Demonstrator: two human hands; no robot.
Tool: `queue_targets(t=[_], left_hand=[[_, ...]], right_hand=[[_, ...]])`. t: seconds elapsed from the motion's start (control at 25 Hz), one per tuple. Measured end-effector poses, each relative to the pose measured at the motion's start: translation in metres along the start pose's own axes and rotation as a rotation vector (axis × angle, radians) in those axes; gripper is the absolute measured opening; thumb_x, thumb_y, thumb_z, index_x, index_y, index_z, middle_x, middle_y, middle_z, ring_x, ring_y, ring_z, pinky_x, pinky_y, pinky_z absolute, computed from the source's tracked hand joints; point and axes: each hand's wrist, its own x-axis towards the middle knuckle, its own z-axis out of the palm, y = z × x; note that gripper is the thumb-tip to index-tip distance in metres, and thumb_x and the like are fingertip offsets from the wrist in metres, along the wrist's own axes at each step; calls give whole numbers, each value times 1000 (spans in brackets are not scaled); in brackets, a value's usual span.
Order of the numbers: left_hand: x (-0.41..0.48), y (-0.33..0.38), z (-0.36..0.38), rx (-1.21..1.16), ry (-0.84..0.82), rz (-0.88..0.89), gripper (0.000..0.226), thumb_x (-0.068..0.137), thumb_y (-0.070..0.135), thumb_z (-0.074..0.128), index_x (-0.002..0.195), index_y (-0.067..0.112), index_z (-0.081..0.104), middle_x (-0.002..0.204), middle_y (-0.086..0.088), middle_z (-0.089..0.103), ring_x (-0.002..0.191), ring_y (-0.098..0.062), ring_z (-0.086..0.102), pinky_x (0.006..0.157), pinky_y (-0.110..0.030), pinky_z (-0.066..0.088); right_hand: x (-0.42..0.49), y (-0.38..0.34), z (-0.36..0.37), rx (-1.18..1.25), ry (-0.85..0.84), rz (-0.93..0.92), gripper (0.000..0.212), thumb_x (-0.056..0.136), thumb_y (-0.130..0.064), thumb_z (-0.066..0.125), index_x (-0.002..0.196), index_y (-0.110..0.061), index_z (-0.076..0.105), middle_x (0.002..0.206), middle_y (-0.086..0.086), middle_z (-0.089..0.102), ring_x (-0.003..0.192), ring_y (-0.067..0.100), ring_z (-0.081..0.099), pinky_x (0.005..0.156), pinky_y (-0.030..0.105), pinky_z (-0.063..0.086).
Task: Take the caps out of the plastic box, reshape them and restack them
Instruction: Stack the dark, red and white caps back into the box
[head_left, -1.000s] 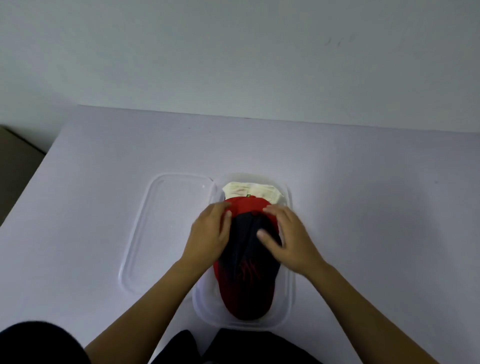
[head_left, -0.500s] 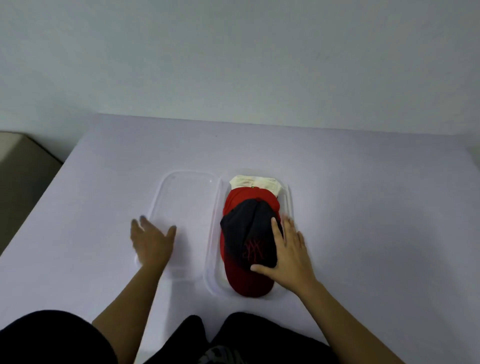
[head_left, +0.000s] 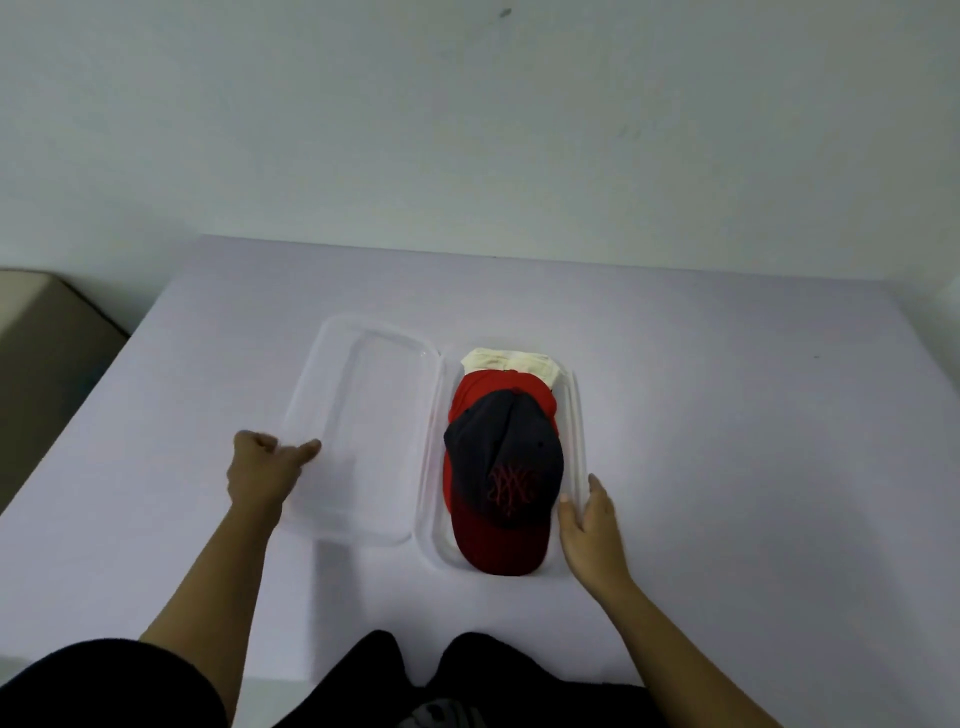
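While a dark cap (head_left: 503, 457) with a red brim and a red stitched emblem lies on top of a red cap (head_left: 491, 387) and a cream cap (head_left: 511, 359), all three are nested in a clear plastic box (head_left: 577, 415) on a pale table (head_left: 727, 415), and neither hand touches a cap. The right hand (head_left: 589, 525) lies with fairly straight fingers along the box's right outer wall, its thumb at the rim, as if steadying it. The left hand (head_left: 262, 467) sits at the left edge of the clear lid (head_left: 363, 415), which lies flat beside the box. Its fingers are curled and its thumb reaches onto the lid, but whether it actually grips the rim cannot be told. The caps look light, with soft cloth crowns that crush easily and stiffer brims, so the near brim of the dark cap seems the firmest place to take hold. The thin box probably weighs little and may lift or slide with the cap unless held down. Most of the red and cream caps is covered, so their shape is unknown, as is whether more caps lie beneath. The see-through lid's edges are faint, and any hinge joining it to the box cannot be made out. A brownish object (head_left: 36, 332) is cut off at the far left.
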Motion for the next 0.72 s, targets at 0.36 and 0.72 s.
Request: queue_targets(t=[0.36,0.72], left_hand=[[-88,128,-39,-339,-287,426,69,79,1,63,136,29,39,81,-6,55,60,-20,57,58,-28,44],[-102,63,79,39,-463,276,48,91,44,51,127,13,45,120,-9,59,105,-29,61,85,-39,52]], right_hand=[[-6,-117,-38,310,49,-261,59,93,-48,41,145,-25,24,151,0,31,136,19,36,112,39,33],[18,-71,-29,292,26,41,63,93,-42,49,148,-28,21,152,4,34,133,30,41,107,48,40]])
